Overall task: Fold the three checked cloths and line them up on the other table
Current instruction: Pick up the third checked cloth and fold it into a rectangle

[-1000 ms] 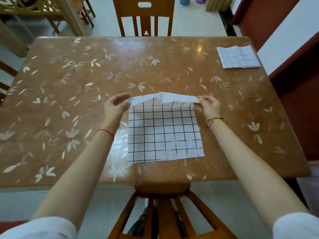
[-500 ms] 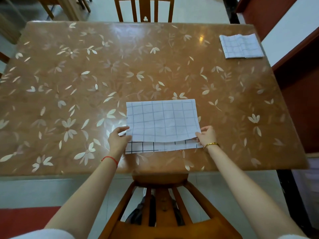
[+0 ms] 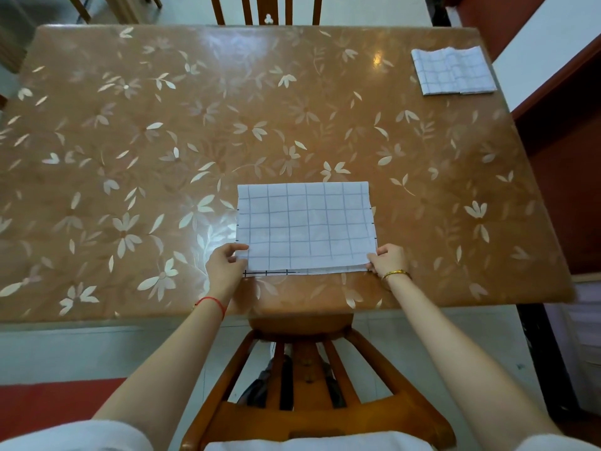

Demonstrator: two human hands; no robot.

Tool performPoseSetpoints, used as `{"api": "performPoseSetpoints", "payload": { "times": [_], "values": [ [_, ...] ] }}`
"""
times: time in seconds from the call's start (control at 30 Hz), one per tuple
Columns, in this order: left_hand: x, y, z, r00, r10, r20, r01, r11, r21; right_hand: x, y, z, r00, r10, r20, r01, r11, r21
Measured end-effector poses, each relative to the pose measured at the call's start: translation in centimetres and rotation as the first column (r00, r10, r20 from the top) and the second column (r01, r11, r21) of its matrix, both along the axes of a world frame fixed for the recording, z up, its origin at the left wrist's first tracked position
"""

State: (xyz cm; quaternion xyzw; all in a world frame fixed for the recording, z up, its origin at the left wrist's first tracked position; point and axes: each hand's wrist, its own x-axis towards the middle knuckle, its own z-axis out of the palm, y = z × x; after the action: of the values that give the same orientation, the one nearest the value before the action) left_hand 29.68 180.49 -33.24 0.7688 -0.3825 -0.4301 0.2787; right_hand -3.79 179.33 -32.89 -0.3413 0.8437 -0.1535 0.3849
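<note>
**First:** A second ago you had the far edge of the checked cloth (image 3: pixel 305 226) lifted, and the whole square lay open. Now you have carried that edge across towards the near edge of the table (image 3: pixel 130 141), so the cloth lies doubled, pale side up.

**Second:** And your hands haven't let go. Your left hand (image 3: pixel 224 268) pinches the near left corner of the top layer, thumb on top. Your right hand (image 3: pixel 388 260) pinches the near right corner. Neither is spread wide; both are closed on fabric.

**First:** Look at your left corner, though. A thin strip of bold black grid shows below the top layer there, while on the right the two layers look about flush. I'd judge your first fold nearly made but slightly skewed.

**Second:** Agreed. You'd probably want to draw that left corner a touch nearer the table's near edge before you press the cloth flat. Otherwise the skew carries into the next fold.

**First:** As for your count, one folded checked cloth (image 3: pixel 453 71) sits at the table's far right corner, well apart from your hands. This one looks like your second, and the third is out of view.

**Second:** Whether this table is the one meant for the line-up, you can't tell from here.
</note>
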Motion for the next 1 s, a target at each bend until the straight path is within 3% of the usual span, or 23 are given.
{"api": "performPoseSetpoints", "payload": {
  "times": [0.2,0.4,0.67,0.77,1.0],
  "values": [
    [0.0,0.5,0.0,0.998,-0.04,0.043,0.039,0.999,0.011,0.2,0.6,-0.2,0.983,0.132,-0.13,-0.125,0.99,0.059],
    [-0.4,1.4,0.0,0.991,0.068,0.118,-0.074,0.996,0.042,0.7,0.7,-1.7,0.987,-0.048,-0.154,0.047,0.999,-0.013],
    [-0.6,1.6,-0.1,0.986,0.098,0.133,-0.121,0.977,0.178,0.1,0.1,-5.4,0.971,-0.054,-0.231,0.066,0.997,0.043],
    [-0.7,1.4,-0.2,0.989,0.038,0.143,-0.07,0.972,0.225,0.9,0.2,-3.8,0.98,0.004,-0.199,0.005,0.999,0.048],
    [-0.8,1.2,-0.3,0.987,-0.008,0.161,-0.037,0.959,0.279,1.9,0.4,-1.4,0.985,-0.13,-0.113,0.135,0.99,0.039]
  ]
}}
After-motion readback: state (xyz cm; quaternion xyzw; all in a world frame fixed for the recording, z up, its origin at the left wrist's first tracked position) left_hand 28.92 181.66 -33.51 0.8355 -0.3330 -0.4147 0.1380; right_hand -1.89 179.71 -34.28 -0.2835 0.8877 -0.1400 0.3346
